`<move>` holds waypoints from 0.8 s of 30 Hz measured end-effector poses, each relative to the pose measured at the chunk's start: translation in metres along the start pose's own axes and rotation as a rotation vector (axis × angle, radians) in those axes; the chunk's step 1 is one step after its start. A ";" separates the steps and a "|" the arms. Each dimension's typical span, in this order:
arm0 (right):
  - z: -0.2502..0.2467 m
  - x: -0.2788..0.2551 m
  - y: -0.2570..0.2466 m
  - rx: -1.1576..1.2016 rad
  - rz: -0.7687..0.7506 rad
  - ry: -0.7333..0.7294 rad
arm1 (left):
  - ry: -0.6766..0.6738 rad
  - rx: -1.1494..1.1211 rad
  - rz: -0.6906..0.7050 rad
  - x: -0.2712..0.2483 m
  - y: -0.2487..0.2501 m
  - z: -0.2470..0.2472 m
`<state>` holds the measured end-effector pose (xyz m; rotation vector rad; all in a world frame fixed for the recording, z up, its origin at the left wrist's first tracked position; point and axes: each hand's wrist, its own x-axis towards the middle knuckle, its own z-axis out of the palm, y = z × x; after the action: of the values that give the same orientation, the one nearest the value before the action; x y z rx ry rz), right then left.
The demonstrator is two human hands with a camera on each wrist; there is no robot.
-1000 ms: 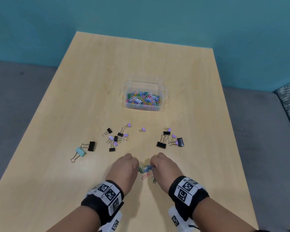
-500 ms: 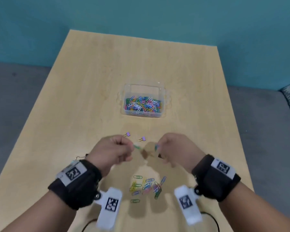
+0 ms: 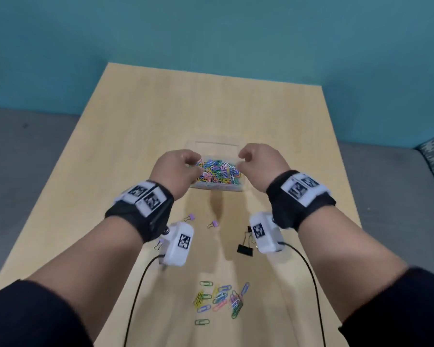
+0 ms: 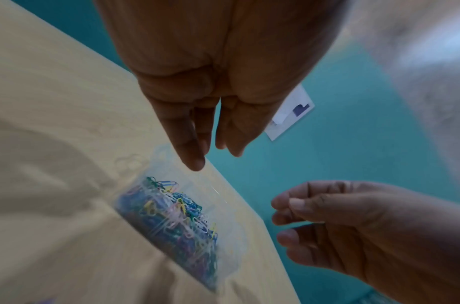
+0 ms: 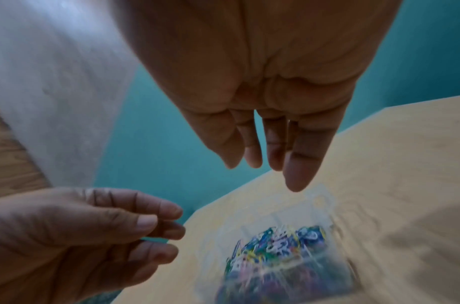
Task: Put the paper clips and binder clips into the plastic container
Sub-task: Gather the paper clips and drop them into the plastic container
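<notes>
A clear plastic container [image 3: 214, 145] sits mid-table, holding a heap of coloured paper clips [image 3: 218, 171]. My left hand [image 3: 189, 160] hovers over its left side and my right hand [image 3: 244, 156] over its right side. In the wrist views the left hand [image 4: 213, 156] and the right hand [image 5: 265, 170] hang with relaxed fingers above the container [image 4: 231, 242], and nothing shows between them. A loose pile of paper clips [image 3: 221, 299] lies near the table's front edge. Small purple binder clips [image 3: 191, 217] and a black binder clip [image 3: 245, 249] lie between the pile and the container.
The wooden table [image 3: 211, 103] runs back to a teal wall [image 3: 211, 28]. Grey floor lies on both sides. Black cables [image 3: 135, 284] trail from the wrist cameras across the near table. More binder clips are partly hidden under my wrists.
Both hands rose from the near paper clip pile and moved forward over the container. The clips pinched between the fingers earlier are no longer seen in the hands.
</notes>
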<state>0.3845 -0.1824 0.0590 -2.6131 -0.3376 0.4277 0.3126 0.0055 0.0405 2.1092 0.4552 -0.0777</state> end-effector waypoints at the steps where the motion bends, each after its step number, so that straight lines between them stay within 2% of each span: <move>1: 0.002 -0.017 0.007 0.011 -0.030 0.019 | 0.005 0.015 0.015 -0.015 -0.005 -0.004; 3: 0.014 -0.062 0.024 0.047 -0.081 -0.023 | -0.041 0.121 0.062 -0.056 -0.021 -0.007; 6: 0.051 -0.148 0.050 -0.014 -0.094 -0.312 | -0.243 0.311 0.108 -0.133 -0.057 0.004; 7: 0.065 -0.176 0.059 -0.047 -0.086 -0.395 | -0.306 0.378 0.085 -0.158 -0.071 0.009; 9: 0.088 -0.224 0.070 -0.061 -0.025 -0.451 | -0.381 0.443 -0.004 -0.200 -0.094 0.021; 11: 0.106 -0.253 0.075 0.002 0.040 -0.400 | -0.397 0.407 -0.063 -0.228 -0.107 0.034; 14: 0.124 -0.262 0.069 -0.007 0.062 -0.261 | -0.331 0.404 0.013 -0.243 -0.114 0.058; 18: 0.140 -0.243 0.049 -0.034 0.013 -0.145 | -0.237 0.405 0.099 -0.228 -0.107 0.083; 24: 0.149 -0.222 0.033 -0.023 -0.051 -0.115 | -0.198 0.434 0.136 -0.205 -0.092 0.096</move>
<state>0.1322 -0.2186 -0.0296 -2.6016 -0.4492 0.5607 0.1018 -0.0887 -0.0396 2.5194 0.1851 -0.3285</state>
